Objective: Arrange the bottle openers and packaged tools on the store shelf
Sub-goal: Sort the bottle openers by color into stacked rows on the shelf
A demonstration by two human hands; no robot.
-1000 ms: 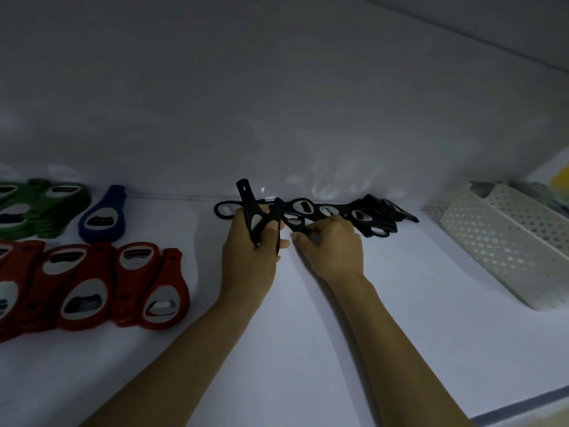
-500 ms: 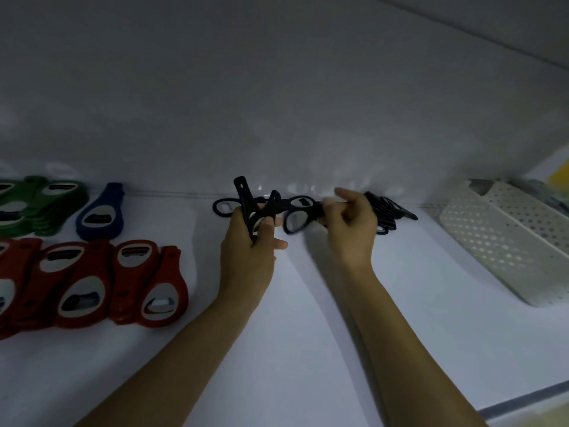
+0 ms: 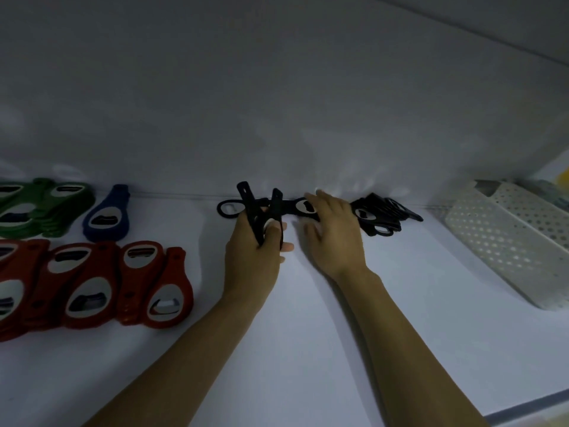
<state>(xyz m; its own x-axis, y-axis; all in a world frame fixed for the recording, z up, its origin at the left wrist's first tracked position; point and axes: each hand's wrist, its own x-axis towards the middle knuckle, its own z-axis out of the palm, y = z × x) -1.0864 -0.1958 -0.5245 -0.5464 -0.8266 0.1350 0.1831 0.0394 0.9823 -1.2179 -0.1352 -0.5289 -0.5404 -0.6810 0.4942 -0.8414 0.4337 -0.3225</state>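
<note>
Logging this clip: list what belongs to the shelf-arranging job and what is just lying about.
In the job: black openers gripped by the left hand; black opener row under the right hand; red openers; green openers; blue opener.
Lying about: white perforated basket.

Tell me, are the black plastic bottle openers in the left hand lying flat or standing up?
Standing up: the left hand grips the black plastic bottle openers, handles pointing upward off the white shelf.

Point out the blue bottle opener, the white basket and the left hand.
blue bottle opener (image 3: 106, 214): head view, middle of its body
white basket (image 3: 492, 241): head view, perforated side wall
left hand (image 3: 251, 257): head view, back of hand
</note>
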